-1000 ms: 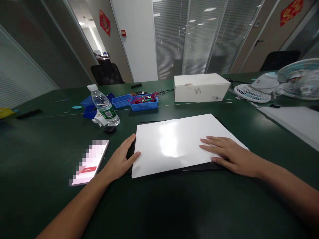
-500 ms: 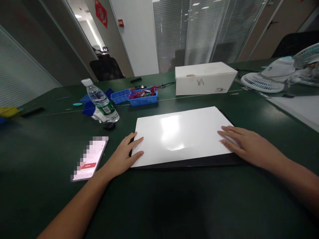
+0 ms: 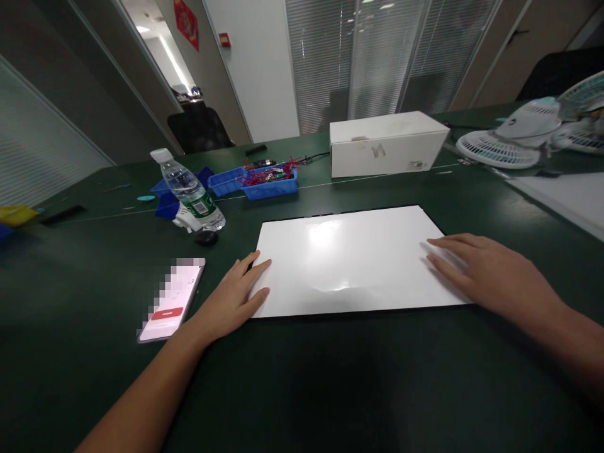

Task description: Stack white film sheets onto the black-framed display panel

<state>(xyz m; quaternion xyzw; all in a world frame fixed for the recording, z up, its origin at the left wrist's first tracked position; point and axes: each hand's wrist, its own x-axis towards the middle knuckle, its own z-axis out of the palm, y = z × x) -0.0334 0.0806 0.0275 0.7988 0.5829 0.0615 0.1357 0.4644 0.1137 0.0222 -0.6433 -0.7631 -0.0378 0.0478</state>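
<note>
A glossy white sheet (image 3: 358, 264) lies over a flat black-edged panel (image 3: 349, 313) on the dark green table. Only a thin black border of that panel shows around the sheet. At the left edge, my left hand (image 3: 238, 292) rests with fingers spread, its fingertips on the sheet. My right hand (image 3: 491, 270) is open at the right edge, fingers stretched over the sheet; whether they touch it I cannot tell. Neither hand grips anything.
Left of the sheet lies a phone (image 3: 172, 302) with a lit screen. Behind it stand a water bottle (image 3: 193, 195) and a black mouse (image 3: 206, 238). Blue trays (image 3: 268, 190) with red wires, a white box (image 3: 382, 154) and white fan parts (image 3: 500, 148) are farther back.
The sheet's right side has turned toward me and now lines up with the black panel, covering its front strip. My right hand has shifted slightly right; my left has stayed.
</note>
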